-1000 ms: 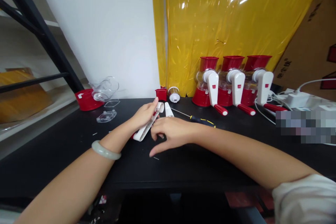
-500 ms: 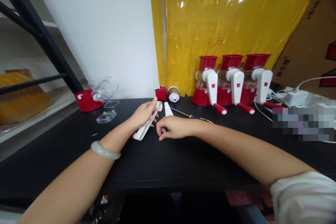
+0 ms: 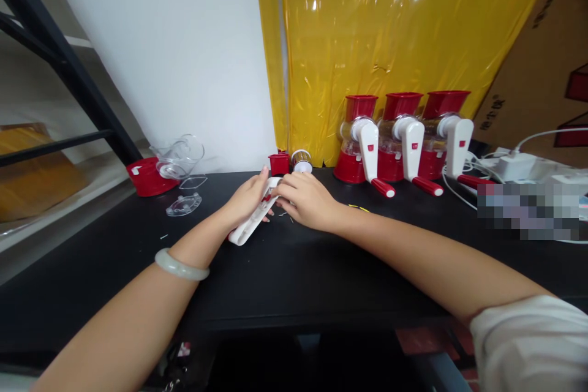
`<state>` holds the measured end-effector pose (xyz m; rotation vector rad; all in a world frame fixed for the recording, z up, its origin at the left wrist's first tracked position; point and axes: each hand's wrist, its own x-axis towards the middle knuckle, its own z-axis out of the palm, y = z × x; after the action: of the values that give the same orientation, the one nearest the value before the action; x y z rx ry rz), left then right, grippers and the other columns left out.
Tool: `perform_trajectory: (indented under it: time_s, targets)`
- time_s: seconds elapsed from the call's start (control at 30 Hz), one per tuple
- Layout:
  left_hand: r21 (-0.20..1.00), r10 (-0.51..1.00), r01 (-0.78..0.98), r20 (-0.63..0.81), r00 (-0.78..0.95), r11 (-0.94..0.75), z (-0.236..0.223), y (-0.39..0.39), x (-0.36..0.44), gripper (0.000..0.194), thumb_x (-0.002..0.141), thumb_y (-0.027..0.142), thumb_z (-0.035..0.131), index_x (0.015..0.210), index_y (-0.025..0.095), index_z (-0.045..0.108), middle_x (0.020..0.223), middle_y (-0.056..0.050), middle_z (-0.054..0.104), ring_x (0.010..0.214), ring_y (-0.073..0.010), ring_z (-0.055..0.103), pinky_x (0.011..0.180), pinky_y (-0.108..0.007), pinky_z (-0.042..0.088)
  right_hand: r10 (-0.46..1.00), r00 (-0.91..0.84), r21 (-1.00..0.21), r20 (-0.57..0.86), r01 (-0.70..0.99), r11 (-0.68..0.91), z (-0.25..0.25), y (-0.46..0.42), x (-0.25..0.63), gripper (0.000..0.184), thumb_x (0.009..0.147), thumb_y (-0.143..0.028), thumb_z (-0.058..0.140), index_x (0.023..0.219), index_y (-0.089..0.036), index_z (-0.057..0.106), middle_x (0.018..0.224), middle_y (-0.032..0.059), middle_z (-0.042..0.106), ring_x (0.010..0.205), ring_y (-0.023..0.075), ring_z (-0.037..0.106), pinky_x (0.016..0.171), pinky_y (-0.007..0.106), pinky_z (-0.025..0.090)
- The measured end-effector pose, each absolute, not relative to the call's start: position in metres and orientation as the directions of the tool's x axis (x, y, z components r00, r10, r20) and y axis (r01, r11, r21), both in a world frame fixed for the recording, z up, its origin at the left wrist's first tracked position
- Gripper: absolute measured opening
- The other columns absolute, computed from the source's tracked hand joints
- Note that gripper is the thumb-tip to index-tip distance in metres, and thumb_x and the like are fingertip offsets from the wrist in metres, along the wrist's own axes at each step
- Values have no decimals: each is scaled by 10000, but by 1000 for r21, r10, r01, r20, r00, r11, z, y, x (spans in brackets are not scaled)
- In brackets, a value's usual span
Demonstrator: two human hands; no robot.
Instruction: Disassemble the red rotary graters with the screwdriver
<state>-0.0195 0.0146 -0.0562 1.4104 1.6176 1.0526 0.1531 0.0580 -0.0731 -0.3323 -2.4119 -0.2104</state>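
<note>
The person's left hand [image 3: 248,199] is closed around a long white plastic crank arm [image 3: 248,229], its hollow side turned up and a bit of red showing in the recess. The crank arm slants above the black desk [image 3: 298,282], about midway between its left and right sides and closer to the far edge than the near one. The right hand [image 3: 307,199] has its fingers curled in at the crank arm's upper end, thumb drawn close to them in a narrow grip; I cannot tell whether a small part is pinched there. A pale, smooth bangle [image 3: 181,264] circles the left wrist.

Just behind the hands, by the desk's far edge, a small red plastic hopper [image 3: 278,164] stands beside a perforated metal drum with a white end [image 3: 302,161]. Toward the far left corner, a round red plastic base [image 3: 154,176] touches a clear plastic housing [image 3: 181,158], and a flat clear plastic plate [image 3: 184,204] lies in front of them. A thin metal pin [image 3: 164,236] rests nearer the left edge. Right of the hands, along the far edge, three red-and-white hand-cranked grinders [image 3: 412,150] stand upright in a row, their crank handles facing the person. White plugs and cables [image 3: 517,165] crowd the far right corner.
</note>
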Motion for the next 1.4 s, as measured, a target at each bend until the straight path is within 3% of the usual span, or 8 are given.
perform_trajectory:
  time_s: [0.23, 0.47, 0.63, 0.73, 0.87, 1.13, 1.27, 1.4]
  targets:
    - [922, 995, 375, -78, -63, 96, -53, 8, -12, 680, 766, 810, 348, 929, 192, 582, 584, -23, 623, 501, -196, 624, 445, -294, 510, 79, -721, 241, 688, 330, 913, -77, 64, 156, 316, 985, -352, 397, 983, -250, 696, 885, 57, 565, 829, 184, 433, 731, 345, 252]
    - [930, 996, 358, -85, -7, 81, -56, 6, -9, 683, 777, 806, 327, 912, 192, 595, 564, -24, 616, 513, -196, 633, 438, -275, 501, 87, -698, 227, 710, 344, 911, -78, 62, 156, 337, 970, -384, 423, 847, -242, 703, 838, 53, 517, 812, 186, 396, 746, 357, 255]
    - [935, 996, 347, -87, 8, 79, -54, 5, -8, 701, 799, 788, 313, 964, 180, 619, 574, -38, 620, 525, -194, 644, 450, -264, 502, 211, -630, 44, 748, 364, 930, -78, 58, 155, 240, 884, -416, 579, 968, -204, 651, 963, 74, 505, 899, 204, 420, 807, 348, 323]
    - [939, 995, 336, -88, 39, 70, -54, 5, -7, 703, 796, 787, 325, 1020, 184, 609, 616, -38, 634, 552, -201, 659, 459, -274, 514, 326, -562, -133, 760, 357, 925, -77, 57, 154, 389, 773, -409, 706, 1074, -190, 592, 1069, 94, 473, 1000, 228, 425, 870, 360, 352]
    - [941, 991, 330, -108, 75, 77, -54, 5, -7, 694, 791, 791, 329, 926, 168, 605, 642, -48, 648, 600, -215, 681, 499, -299, 544, 440, -572, -291, 693, 336, 896, -78, 61, 152, 496, 712, -418, 737, 1111, -204, 535, 1103, 86, 483, 1034, 243, 432, 887, 386, 355]
    - [946, 980, 303, -158, 123, 115, -53, 7, -8, 584, 794, 704, 489, 919, 145, 602, 658, -50, 657, 636, -219, 697, 567, -323, 569, 470, -665, -356, 581, 312, 881, -75, 74, 152, 415, 695, -414, 721, 997, -199, 535, 985, 45, 545, 967, 224, 463, 835, 358, 344]
    - [968, 971, 229, -152, 187, 108, -51, 5, -10, 517, 799, 620, 573, 951, 126, 602, 758, -78, 686, 706, -219, 710, 643, -341, 582, 518, -671, -437, 530, 307, 845, -68, 78, 155, 415, 668, -393, 727, 964, -184, 527, 976, 48, 521, 953, 207, 482, 805, 332, 380]
    - [991, 958, 112, -97, 269, 69, -49, 3, -10, 445, 729, 439, 739, 1020, 145, 577, 933, -80, 693, 827, -222, 717, 764, -370, 573, 551, -723, -544, 416, 287, 789, -57, 85, 161, 378, 641, -355, 726, 878, -188, 484, 881, 9, 525, 812, 154, 498, 691, 265, 390]
